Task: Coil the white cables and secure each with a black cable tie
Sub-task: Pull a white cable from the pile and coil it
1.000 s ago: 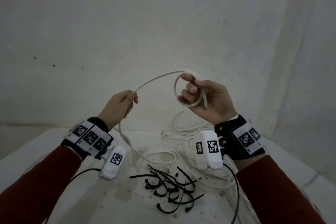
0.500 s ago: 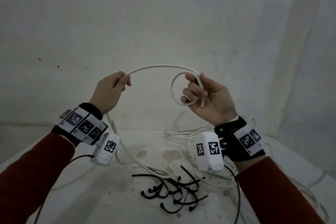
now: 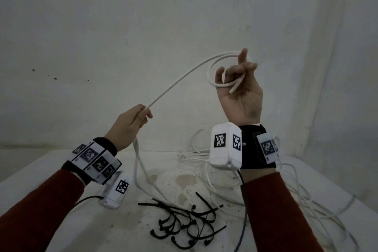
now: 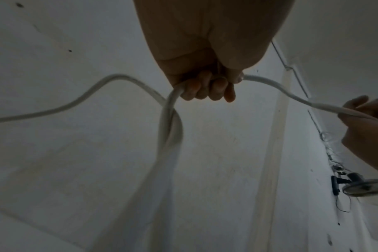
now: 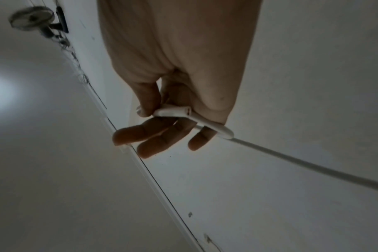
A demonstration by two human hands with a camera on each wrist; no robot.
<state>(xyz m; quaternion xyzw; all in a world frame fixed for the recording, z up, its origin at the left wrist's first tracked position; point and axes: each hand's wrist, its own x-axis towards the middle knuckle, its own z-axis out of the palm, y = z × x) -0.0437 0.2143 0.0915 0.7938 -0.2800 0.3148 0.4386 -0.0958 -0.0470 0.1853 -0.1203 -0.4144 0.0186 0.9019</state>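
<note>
A thick white cable [image 3: 180, 80] stretches taut between my two raised hands. My right hand [image 3: 239, 86], up at the right, keeps a small double loop of it [image 3: 212, 71] hooked over its fingers, with the cut end [image 5: 179, 111] pinched by the little finger and thumb side; the other fingers stick out. My left hand [image 3: 133, 122], lower and to the left, grips the cable in a fist [image 4: 205, 85]. From there the cable hangs down [image 3: 137, 161] to the table. Several black cable ties [image 3: 184, 223] lie in a heap on the table in front of me.
More white cables [image 3: 204, 155] lie tangled on the stained white table [image 3: 61, 231] behind and to the right of the ties, some trailing off the right side [image 3: 319, 210]. A pale wall rises close behind the table. A small fan [image 4: 365, 187] is fixed high on the wall.
My right hand has risen and turned palm toward me, with a second turn now on the loop. My left hand has dropped lower and pulled the cable straight.
</note>
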